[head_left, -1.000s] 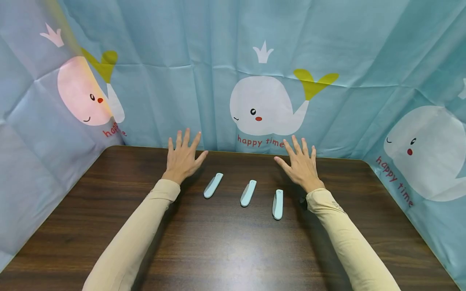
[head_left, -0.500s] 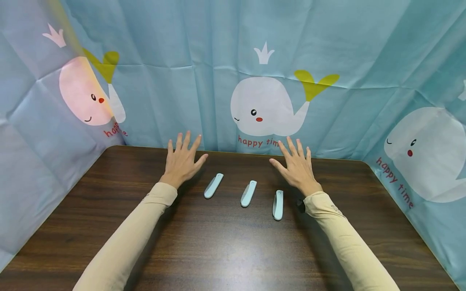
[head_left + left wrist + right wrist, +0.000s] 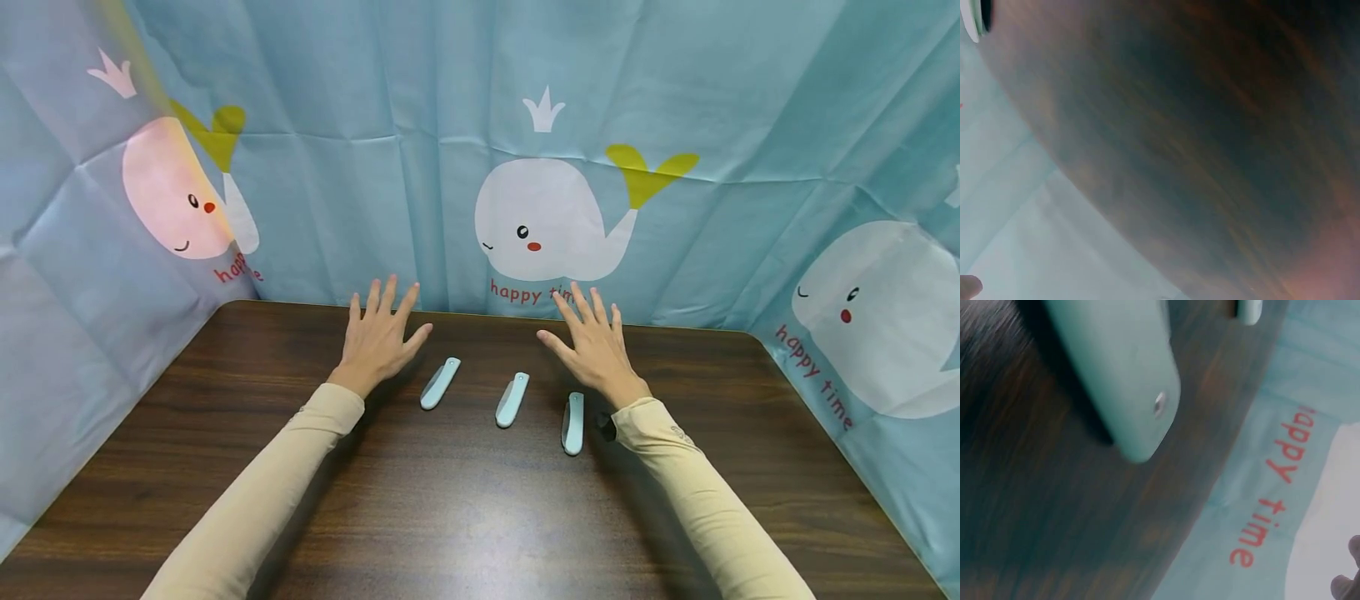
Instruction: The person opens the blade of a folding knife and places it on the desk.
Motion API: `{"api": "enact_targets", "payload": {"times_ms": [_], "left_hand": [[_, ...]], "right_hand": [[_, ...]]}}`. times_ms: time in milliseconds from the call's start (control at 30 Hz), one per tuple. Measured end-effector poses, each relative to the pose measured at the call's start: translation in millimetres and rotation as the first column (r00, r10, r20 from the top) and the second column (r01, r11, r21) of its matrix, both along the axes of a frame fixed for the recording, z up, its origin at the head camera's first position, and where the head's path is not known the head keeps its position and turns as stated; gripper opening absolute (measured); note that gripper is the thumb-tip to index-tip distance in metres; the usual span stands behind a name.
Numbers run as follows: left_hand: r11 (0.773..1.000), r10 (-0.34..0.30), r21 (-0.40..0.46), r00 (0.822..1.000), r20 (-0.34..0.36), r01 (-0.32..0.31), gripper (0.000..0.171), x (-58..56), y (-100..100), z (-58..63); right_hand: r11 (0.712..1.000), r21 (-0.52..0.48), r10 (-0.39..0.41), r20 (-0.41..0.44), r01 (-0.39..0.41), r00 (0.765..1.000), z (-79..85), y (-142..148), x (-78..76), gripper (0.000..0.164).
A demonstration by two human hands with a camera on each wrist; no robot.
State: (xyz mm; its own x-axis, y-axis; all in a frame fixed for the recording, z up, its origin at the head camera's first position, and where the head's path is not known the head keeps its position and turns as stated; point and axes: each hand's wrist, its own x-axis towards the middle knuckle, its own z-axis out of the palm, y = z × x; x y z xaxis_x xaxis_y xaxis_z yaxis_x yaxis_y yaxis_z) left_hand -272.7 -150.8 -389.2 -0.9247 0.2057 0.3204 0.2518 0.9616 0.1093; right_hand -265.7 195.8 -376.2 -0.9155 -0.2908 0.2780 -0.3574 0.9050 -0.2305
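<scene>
Both the left grip [image 3: 372, 343] and the right grip [image 3: 597, 350] stand wide, fingers splayed. From here I see three pale-blue folding knives [image 3: 513, 402] between them, smooth, slim and slightly curved, lying apart on the glossy, wood-grained desk [image 3: 480, 500]. Both cream-sleeved arms [image 3: 258, 487] reach forward, palms down, towards a creased blue whale-print cloth [image 3: 337, 208].

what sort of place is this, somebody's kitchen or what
Probably a makeshift filming or practice booth, though I can't be certain: a dark wood-grain table, whale-print blue cloth around its back and sides, and three spaced-out, pale folding knives.
</scene>
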Motion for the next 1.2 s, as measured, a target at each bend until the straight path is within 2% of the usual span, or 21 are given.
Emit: {"api": "enact_targets", "payload": {"times_ms": [167,533,800,1200], "left_hand": [[1.000,-0.005,0.004,1.000,0.012,0.005,0.072,3.2,3.8,1.4],[1.000,-0.006,0.023,0.999,0.041,0.005,0.072,11.6,5.7,2.4],[0.999,-0.016,0.045,1.000,0.019,0.015,0.071,16.6,4.9,0.8],[0.998,-0.035,0.055,0.996,0.077,0.031,0.069,23.8,8.6,1.1]], "right_hand": [[1.000,-0.001,0.022,0.022,-0.022,1.000,0.8,-8.0,2.4,0.078],[0.997,-0.022,0.068,0.012,-0.067,0.998,-2.4,-27.8,6.2,0.075],[0.995,-0.019,0.096,0.014,-0.096,0.995,-2.7,-41.3,10.0,0.073],[0.991,-0.053,0.127,0.061,-0.123,0.990,-5.0,-57.5,15.5,0.072]]}}
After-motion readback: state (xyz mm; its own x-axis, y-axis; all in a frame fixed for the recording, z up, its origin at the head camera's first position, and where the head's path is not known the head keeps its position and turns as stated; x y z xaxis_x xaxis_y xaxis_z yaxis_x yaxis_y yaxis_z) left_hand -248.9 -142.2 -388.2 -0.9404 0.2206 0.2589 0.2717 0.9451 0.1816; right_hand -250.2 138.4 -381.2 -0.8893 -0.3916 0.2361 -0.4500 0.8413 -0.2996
